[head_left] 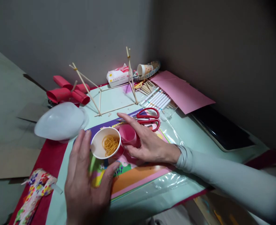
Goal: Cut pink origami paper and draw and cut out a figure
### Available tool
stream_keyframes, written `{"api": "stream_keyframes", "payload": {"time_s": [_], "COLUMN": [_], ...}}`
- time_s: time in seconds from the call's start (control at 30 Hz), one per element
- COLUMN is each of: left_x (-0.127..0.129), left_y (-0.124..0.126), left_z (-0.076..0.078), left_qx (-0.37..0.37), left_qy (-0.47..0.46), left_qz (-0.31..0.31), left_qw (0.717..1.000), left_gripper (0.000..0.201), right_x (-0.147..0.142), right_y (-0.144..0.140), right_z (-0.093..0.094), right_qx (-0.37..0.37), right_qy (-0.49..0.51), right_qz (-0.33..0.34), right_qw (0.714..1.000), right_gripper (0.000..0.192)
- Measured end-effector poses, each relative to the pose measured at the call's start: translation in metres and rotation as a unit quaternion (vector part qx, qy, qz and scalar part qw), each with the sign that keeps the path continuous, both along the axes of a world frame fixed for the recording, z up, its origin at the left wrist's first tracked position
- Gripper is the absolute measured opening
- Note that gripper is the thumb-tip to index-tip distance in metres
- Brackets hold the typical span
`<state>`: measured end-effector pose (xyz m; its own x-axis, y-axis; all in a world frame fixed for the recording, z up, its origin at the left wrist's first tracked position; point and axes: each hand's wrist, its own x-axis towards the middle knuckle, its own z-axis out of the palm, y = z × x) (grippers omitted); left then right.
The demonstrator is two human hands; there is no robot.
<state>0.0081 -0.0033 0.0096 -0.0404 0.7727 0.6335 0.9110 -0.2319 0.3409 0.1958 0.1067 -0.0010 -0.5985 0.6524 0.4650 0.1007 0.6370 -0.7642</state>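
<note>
at the far left edge a floral wrapped bundle (35, 190) lies on the red sheet (50, 156), and above it a clear plastic lid (61, 121) sits tilted, with three red paper rolls (67, 90) behind it. the left hand (87, 184) comes up from below, fingers spread and partly curled around the near side of one paper cup (106, 146); it cradles the cup rather than clamping it. the cup sits upright, mouth facing up, with a tangle of orange rubber bands (110, 145) inside, too many to count. just right of it, touching its rim, is one small pink cup (128, 135) lying on its side, long axis running left to right, held by the right hand (147, 140), whose fingers close loosely around it. both hands are at the cups, the right hand nearer the pink one. beyond stands one stick frame (115, 90), then one pair of red scissors (148, 118), about six white markers (155, 99), and one pink paper sheet (182, 90) at right.
</note>
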Motion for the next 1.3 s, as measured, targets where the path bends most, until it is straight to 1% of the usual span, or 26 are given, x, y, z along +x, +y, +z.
{"api": "stream_keyframes", "payload": {"time_s": [0.07, 0.13, 0.2, 0.3, 0.4, 0.53, 0.6, 0.73, 0.8, 0.87, 0.9, 0.97, 1.07, 1.13, 1.3], "left_x": [0.003, 0.007, 0.013, 0.025, 0.034, 0.035, 0.034, 0.031, 0.029, 0.027, 0.025, 0.023, 0.022, 0.023, 0.024], "left_y": [-0.002, -0.002, 0.001, 0.009, 0.017, 0.020, 0.021, 0.022, 0.022, 0.021, 0.021, 0.020, 0.020, 0.021, 0.023], "left_z": [0.005, 0.009, 0.014, 0.019, 0.021, 0.019, 0.018, 0.018, 0.020, 0.022, 0.022, 0.024, 0.026, 0.026, 0.026], "left_qx": [0.068, 0.100, 0.086, 0.040, 0.004, -0.018, -0.019, -0.008, -0.005, -0.009, -0.011, -0.012, -0.012, -0.009, -0.009], "left_qy": [0.069, 0.119, 0.136, 0.150, 0.151, 0.145, 0.147, 0.122, 0.098, 0.073, 0.061, 0.043, 0.045, 0.059, 0.109], "left_qz": [0.009, 0.002, -0.024, -0.068, -0.091, -0.097, -0.103, -0.102, -0.093, -0.083, -0.078, -0.077, -0.089, -0.098, -0.130], "left_qw": [0.995, 0.988, 0.987, 0.986, 0.984, 0.984, 0.984, 0.987, 0.991, 0.994, 0.995, 0.996, 0.995, 0.993, 0.986], "left_gripper": [0.064, 0.062, 0.062, 0.048, 0.038, 0.037, 0.033, 0.016, 0.011, 0.010, 0.010, 0.009, 0.008, 0.009, 0.017], "right_x": [0.000, -0.001, -0.001, 0.000, 0.000, 0.000, 0.000, 0.006, 0.012, 0.018, 0.021, 0.024, 0.023, 0.020, 0.016], "right_y": [0.000, 0.000, -0.001, -0.001, -0.001, -0.002, -0.002, 0.002, 0.006, 0.011, 0.013, 0.015, 0.014, 0.013, 0.012], "right_z": [0.001, 0.002, 0.002, 0.003, 0.003, 0.002, 0.002, 0.003, 0.005, 0.006, 0.007, 0.009, 0.010, 0.008, 0.002], "right_qx": [-0.010, -0.022, -0.028, -0.023, -0.020, -0.013, -0.006, 0.002, 0.011, 0.015, 0.013, -0.002, -0.019, -0.022, -0.023], "right_qy": [0.002, 0.004, 0.006, 0.018, 0.025, 0.021, 0.022, 0.018, 0.001, -0.038, -0.060, -0.085, -0.077, -0.064, -0.076], "right_qz": [0.007, 0.016, 0.019, 0.023, 0.041, 0.060, 0.065, 0.087, 0.094, 0.088, 0.081, 0.076, 0.120, 0.139, 0.118], "right_qw": [1.000, 1.000, 0.999, 0.999, 0.999, 0.998, 0.998, 0.996, 0.995, 0.995, 0.995, 0.993, 0.990, 0.988, 0.990], "right_gripper": [0.083, 0.083, 0.084, 0.085, 0.086, 0.088, 0.087, 0.087, 0.093, 0.100, 0.099, 0.085, 0.057, 0.049, 0.032]}}
